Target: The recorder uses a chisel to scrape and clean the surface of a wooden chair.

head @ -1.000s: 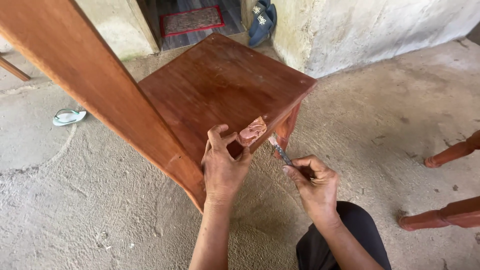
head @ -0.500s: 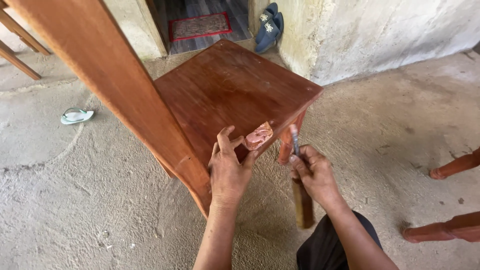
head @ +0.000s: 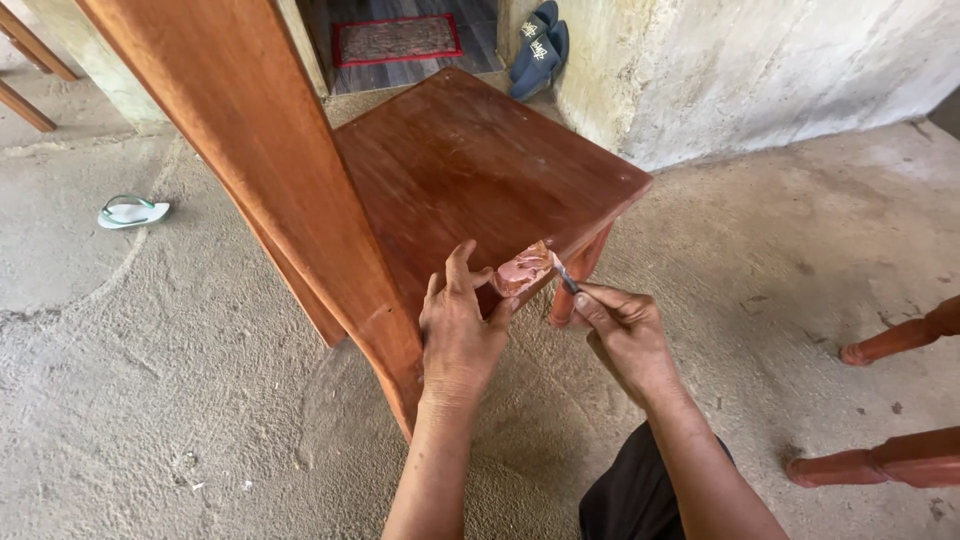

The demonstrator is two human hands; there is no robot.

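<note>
L hand (head: 462,330): palm down, fingers spread, thumb & index tips pressed fwd, forearm straight up from bottom edge. R hand (head: 622,335): curled in a pinch grip, knuckles up, wrist bent inward, forearm angled in from lower right.

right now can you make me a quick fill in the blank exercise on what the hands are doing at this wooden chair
1. The left hand rests on the front edge of the chair's ____.
2. The right hand holds a small tool against a patch of pinkish ____ on the seat edge.
3. A pair of blue ____ lies by the wall.
4. The floor under the chair is bare ____.

Missing words: seat; filler; slippers; concrete
</note>
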